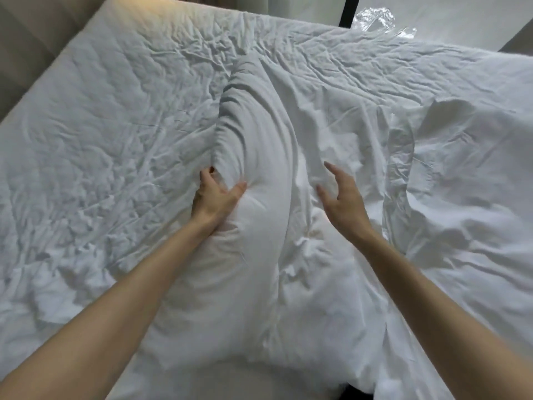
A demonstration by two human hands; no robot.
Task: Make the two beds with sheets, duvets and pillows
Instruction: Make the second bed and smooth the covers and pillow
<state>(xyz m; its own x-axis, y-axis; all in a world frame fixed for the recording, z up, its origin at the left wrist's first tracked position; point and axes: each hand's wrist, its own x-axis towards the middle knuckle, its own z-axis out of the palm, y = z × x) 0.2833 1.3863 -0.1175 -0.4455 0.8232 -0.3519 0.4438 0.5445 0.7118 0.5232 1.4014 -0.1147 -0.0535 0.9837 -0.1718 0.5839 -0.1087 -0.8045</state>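
1. Nearest, two bare forearms reach in from 6 o'clock. The left hand [215, 197] is clenched on the duvet [259, 134]. Its thumb presses on top and its fingers are tucked under the left fold.
2. At 3 o'clock from it, the right hand [341, 197] is released, with fingers spread and straight over the cloth. I cannot tell whether it touches.
3. The duvet lies bunched as a thick ridge in the middle of the bed [121, 15]. Its long axis runs from 6 toward 12 o'clock, away from the person, bowing slightly. The ridge sits between the two hands. Looser folds spill toward 3 o'clock, on the right hand's side, so I judge that hand better placed to take them and draw the ridge flat.
4. At 9 o'clock the creased sheet [95, 145] lies bare.
5. Farthest off, crumpled clear plastic [375, 20] sits at 1 o'clock and a padded panel [31, 41] at 10 o'clock.
6. No brand, label or writing can be read.
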